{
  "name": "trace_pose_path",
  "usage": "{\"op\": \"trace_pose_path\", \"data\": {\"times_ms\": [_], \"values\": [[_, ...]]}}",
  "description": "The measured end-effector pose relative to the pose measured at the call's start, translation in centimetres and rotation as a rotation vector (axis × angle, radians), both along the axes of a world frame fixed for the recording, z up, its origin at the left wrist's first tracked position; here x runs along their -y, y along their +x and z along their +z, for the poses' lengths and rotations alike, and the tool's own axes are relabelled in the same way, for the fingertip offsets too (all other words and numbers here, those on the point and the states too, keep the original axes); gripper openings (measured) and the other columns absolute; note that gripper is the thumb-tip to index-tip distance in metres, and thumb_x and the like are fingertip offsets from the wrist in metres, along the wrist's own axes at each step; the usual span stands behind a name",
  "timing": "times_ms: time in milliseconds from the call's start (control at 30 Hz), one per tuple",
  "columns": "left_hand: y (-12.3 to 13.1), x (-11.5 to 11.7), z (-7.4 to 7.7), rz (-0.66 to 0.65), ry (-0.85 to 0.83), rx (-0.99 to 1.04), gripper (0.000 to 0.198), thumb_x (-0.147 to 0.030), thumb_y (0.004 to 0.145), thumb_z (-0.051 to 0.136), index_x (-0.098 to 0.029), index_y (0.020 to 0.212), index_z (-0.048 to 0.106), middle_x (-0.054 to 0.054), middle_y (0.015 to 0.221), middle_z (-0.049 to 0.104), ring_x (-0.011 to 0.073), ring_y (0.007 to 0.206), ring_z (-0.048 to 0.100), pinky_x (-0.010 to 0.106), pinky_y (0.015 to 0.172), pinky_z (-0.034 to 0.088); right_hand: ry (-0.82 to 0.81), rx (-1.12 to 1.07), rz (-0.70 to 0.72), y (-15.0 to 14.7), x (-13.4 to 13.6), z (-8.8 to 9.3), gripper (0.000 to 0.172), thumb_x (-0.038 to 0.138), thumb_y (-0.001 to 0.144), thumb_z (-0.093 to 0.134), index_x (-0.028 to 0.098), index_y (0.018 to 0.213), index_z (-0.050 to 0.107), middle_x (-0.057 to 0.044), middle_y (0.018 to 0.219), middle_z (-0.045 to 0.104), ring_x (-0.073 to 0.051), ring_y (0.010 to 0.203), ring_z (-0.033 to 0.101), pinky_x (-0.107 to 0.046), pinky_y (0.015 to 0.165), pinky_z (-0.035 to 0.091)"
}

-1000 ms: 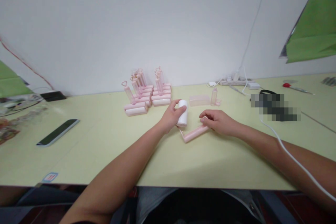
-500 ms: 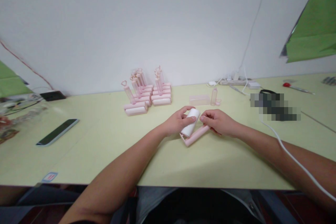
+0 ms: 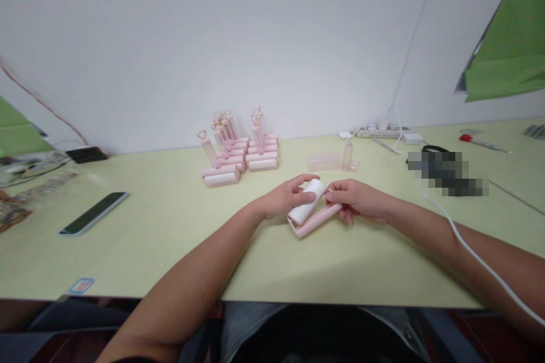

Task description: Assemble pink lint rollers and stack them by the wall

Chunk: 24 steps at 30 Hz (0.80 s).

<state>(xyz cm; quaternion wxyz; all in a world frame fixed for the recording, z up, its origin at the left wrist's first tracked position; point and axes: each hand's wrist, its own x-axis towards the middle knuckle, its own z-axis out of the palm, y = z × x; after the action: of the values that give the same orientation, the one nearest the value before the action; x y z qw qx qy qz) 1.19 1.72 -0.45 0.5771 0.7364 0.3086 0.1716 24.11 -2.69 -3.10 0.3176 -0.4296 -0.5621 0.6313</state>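
My left hand (image 3: 284,198) grips a white paper roll (image 3: 306,205) and presses it down into a pink roller frame (image 3: 315,221) that lies on the pale yellow table (image 3: 170,238). My right hand (image 3: 356,199) holds the right end of that pink frame, fingers pinched round it. The roll lies slanted along the frame, between both hands. Whether it sits fully in the frame I cannot tell.
A stack of finished pink rollers with heart handles (image 3: 236,150) stands behind the hands. A clear pink cover (image 3: 323,162) and a small handle (image 3: 348,156) lie to their right. A phone (image 3: 94,212) rests at left. A power strip (image 3: 383,131), cables and a white cord (image 3: 472,252) are at right.
My left hand tipped the white roll from upright to slanted and brought it down onto the pink frame. The right hand stayed on the frame's end.
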Motion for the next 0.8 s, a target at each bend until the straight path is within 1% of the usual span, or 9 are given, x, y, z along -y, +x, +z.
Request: {"op": "trace_pose_path", "data": {"times_ms": [133,233,300,400,500,567,600,667,800], "values": [[-0.5,-0.1,0.2,-0.096,0.069,-0.04,0.068,-0.038,0.08,0.07,-0.021,0.14,0.043,0.003,0.091,0.062,0.0114,0.066,0.054,0.019,0.054,0.039,-0.158,-0.062,0.163,0.2,0.2,0.3,0.023,0.03,0.08,0.071,0.016,0.093,0.058,0.002,0.063,0.06,-0.008,0.047,0.056,-0.017,0.042,0.05],[-0.8,-0.2,0.5,-0.165,0.141,-0.071,0.065,-0.033,0.08,0.069,-0.021,0.139,0.045,0.004,0.097,0.064,0.0124,0.071,0.056,0.02,0.059,0.042,-0.184,-0.084,0.225,0.0,0.4,0.3,0.028,0.024,0.077,0.072,0.016,0.101,0.06,0.001,0.071,0.062,-0.009,0.054,0.06,-0.015,0.042,0.051],[-1.1,-0.3,0.8,-0.183,0.206,-0.076,0.066,-0.03,0.081,0.067,-0.021,0.142,0.044,0.005,0.105,0.065,0.0149,0.081,0.06,0.023,0.067,0.046,-0.198,-0.13,0.242,-0.2,0.4,0.2,0.031,0.023,0.077,0.072,0.015,0.104,0.06,0.001,0.073,0.062,-0.009,0.055,0.06,-0.015,0.042,0.052],[-1.4,-0.3,1.4,-0.185,0.306,-0.089,0.068,-0.029,0.081,0.066,-0.02,0.144,0.044,0.008,0.123,0.063,0.0202,0.101,0.061,0.028,0.084,0.048,-0.244,-0.25,0.222,-0.4,0.2,-0.2,0.029,0.031,0.084,0.068,0.015,0.106,0.06,0.0,0.071,0.062,-0.011,0.057,0.063,-0.016,0.042,0.054],[-1.3,-0.1,1.8,-0.21,0.404,-0.086,0.065,-0.026,0.079,0.066,-0.02,0.142,0.049,0.008,0.136,0.057,0.0246,0.118,0.057,0.031,0.1,0.043,-0.293,-0.343,0.183,-0.5,0.1,-0.4,0.034,0.046,0.092,0.055,0.016,0.107,0.061,-0.002,0.073,0.064,-0.014,0.058,0.066,-0.02,0.04,0.055],[-1.2,0.1,1.9,-0.231,0.459,-0.074,0.061,-0.023,0.079,0.064,-0.02,0.139,0.051,0.007,0.139,0.056,0.0258,0.123,0.054,0.032,0.105,0.039,-0.295,-0.342,0.167,-0.6,0.1,-0.5,0.037,0.049,0.093,0.053,0.016,0.107,0.062,-0.002,0.07,0.064,-0.014,0.056,0.065,-0.02,0.04,0.055],[-1.1,0.1,2.0,-0.232,0.481,-0.076,0.061,-0.023,0.079,0.062,-0.02,0.139,0.052,0.007,0.139,0.057,0.026,0.123,0.054,0.033,0.106,0.039,-0.287,-0.329,0.158,-0.7,0.1,-0.6,0.037,0.049,0.093,0.054,0.015,0.106,0.062,-0.002,0.068,0.063,-0.014,0.055,0.065,-0.02,0.04,0.056],[-1.1,0.3,1.9,-0.216,0.516,-0.104,0.061,-0.023,0.08,0.061,-0.02,0.14,0.051,0.007,0.135,0.06,0.026,0.118,0.058,0.032,0.102,0.042,-0.269,-0.302,0.144,-0.7,0.1,-0.7,0.037,0.048,0.092,0.058,0.013,0.103,0.063,-0.001,0.065,0.062,-0.013,0.054,0.064,-0.019,0.042,0.056],[-0.8,0.9,1.9,-0.174,0.596,-0.164,0.062,-0.03,0.081,0.061,-0.021,0.141,0.049,0.007,0.123,0.066,0.024,0.099,0.064,0.031,0.087,0.048,-0.218,-0.257,0.151,-0.5,0.0,-1.0,0.042,0.051,0.09,0.062,0.01,0.101,0.063,-0.002,0.066,0.063,-0.012,0.054,0.063,-0.018,0.044,0.056]]}}
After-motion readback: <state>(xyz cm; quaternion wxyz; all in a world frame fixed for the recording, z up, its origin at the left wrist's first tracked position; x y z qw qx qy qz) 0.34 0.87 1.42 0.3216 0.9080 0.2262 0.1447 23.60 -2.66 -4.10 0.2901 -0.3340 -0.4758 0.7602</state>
